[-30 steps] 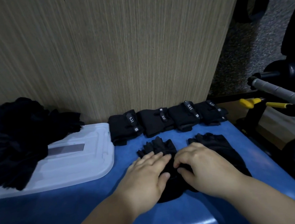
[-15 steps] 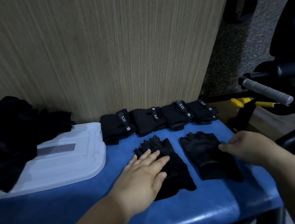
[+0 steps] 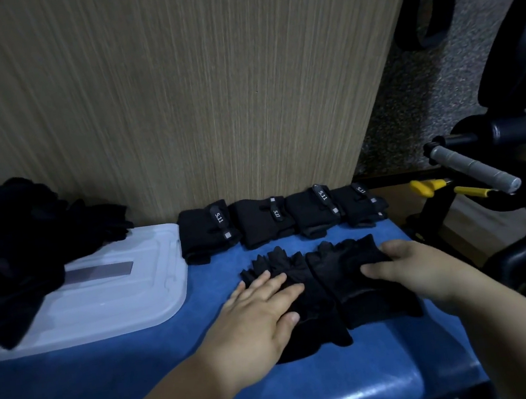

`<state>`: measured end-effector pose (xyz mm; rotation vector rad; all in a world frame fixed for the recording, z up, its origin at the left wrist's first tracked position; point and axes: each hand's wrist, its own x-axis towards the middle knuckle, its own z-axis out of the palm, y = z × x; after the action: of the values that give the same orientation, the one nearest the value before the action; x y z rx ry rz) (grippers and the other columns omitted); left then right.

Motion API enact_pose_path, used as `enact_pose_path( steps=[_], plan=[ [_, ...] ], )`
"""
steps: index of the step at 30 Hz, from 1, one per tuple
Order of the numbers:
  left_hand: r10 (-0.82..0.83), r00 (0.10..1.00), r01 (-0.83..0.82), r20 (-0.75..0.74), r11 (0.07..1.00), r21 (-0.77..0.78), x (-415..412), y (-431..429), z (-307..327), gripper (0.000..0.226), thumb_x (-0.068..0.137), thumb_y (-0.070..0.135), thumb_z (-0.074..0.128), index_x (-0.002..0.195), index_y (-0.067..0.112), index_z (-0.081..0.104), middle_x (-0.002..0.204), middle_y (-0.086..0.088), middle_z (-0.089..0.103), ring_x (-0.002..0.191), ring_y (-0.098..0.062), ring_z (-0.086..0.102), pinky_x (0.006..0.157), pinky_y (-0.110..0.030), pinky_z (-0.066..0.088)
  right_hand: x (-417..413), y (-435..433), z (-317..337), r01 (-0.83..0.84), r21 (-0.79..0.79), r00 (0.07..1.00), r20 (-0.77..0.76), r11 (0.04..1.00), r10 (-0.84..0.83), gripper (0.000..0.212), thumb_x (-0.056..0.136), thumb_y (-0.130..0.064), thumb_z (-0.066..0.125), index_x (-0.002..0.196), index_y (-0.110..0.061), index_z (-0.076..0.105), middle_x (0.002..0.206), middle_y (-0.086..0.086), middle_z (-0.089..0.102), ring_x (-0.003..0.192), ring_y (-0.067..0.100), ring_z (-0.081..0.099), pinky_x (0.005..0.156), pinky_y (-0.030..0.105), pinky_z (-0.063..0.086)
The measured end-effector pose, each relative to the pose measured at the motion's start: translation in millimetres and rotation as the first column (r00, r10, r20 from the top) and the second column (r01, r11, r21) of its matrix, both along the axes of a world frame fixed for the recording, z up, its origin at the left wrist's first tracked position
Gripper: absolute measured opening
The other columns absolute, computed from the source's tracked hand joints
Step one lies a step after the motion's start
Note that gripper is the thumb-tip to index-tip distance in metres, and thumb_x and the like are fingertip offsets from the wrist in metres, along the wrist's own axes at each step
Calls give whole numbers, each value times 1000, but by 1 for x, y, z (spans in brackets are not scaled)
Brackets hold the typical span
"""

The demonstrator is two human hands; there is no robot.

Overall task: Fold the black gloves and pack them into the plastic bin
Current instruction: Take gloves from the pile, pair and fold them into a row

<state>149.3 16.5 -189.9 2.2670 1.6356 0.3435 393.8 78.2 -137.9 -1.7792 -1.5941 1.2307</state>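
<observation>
Two black fingerless gloves lie side by side on the blue table (image 3: 112, 383). My left hand (image 3: 259, 312) rests flat with straight fingers on the left glove (image 3: 308, 313). My right hand (image 3: 412, 267) grips the right edge of the right glove (image 3: 346, 272), thumb on top and fingers curled at its side. Several folded black gloves (image 3: 274, 219) with 5.11 straps stand in a row against the wooden panel. A translucent plastic bin lid (image 3: 127, 295) lies at left, partly under a pile of loose black gloves (image 3: 12, 250).
The wooden panel (image 3: 176, 94) closes off the back of the table. Right of the table edge stand a black frame with a grey handle (image 3: 473, 170), yellow-handled pliers (image 3: 435, 186) and a dark chair (image 3: 519, 35).
My right hand has come back left onto the right glove and taken hold of its edge, drawing it against the left glove. My left hand stays pressed on the left glove.
</observation>
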Motion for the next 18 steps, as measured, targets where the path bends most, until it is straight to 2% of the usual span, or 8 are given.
enact_pose_path(
  steps=[2,4,7,9,11,13,16,18],
  plan=[
    [4,1000,-4,11,1000,5,0,0,-1,47,102,45,27,148,47,17,158,23,5,143,4,-10,116,-25,-10,-2,0,1,0,-21,989,-149,1000,-3,41,81,-17,74,119,-10,61,103,4,73,91,19,71,89,36,55],
    [8,999,-8,37,1000,1,-2,2,-2,47,102,46,29,147,47,20,157,25,7,143,4,-8,117,-24,-10,-8,-5,9,-35,-39,951,-308,999,22,32,82,-13,70,113,-7,63,95,6,75,86,18,72,74,27,58],
    [11,992,-8,129,1000,-21,-6,4,-4,46,100,46,37,145,46,28,154,28,13,142,8,-4,117,-22,-6,-16,-11,15,-121,-34,898,-429,992,95,43,73,-15,75,112,-1,63,108,22,69,103,38,66,85,42,54],
    [49,967,-38,251,998,-49,-7,5,-2,43,98,43,45,140,44,38,149,30,22,140,11,5,117,-19,4,-22,-12,15,-161,-20,891,-433,987,137,50,68,-18,80,114,-6,65,114,22,67,107,40,63,92,48,49],
    [148,900,-132,410,989,-67,-6,6,3,34,97,35,50,131,41,50,136,29,38,132,11,27,108,-13,22,-30,-15,14,-224,-2,886,-418,975,202,55,67,-27,77,118,-14,63,115,16,68,100,39,64,90,47,50],
    [265,794,-266,546,961,-80,-4,7,10,23,97,26,50,113,37,62,116,24,54,108,8,49,89,-10,34,-38,-20,14,-293,-1,844,-471,956,257,50,69,-24,68,118,-15,62,114,10,70,88,21,65,74,29,54],
    [395,630,-390,669,905,-167,-5,7,20,26,98,21,45,85,34,64,92,16,64,90,4,56,72,-7,37,-47,-24,15,-321,5,792,-548,947,271,41,78,-8,71,118,-9,61,113,11,70,87,14,67,68,22,54],
    [454,592,-413,665,880,-233,-7,5,23,25,99,30,41,85,31,62,90,11,65,89,-1,57,70,-11,36,-49,-20,12,-222,37,843,-495,974,211,27,87,-3,63,113,-9,62,105,9,73,81,13,65,64,21,53]
  ],
)
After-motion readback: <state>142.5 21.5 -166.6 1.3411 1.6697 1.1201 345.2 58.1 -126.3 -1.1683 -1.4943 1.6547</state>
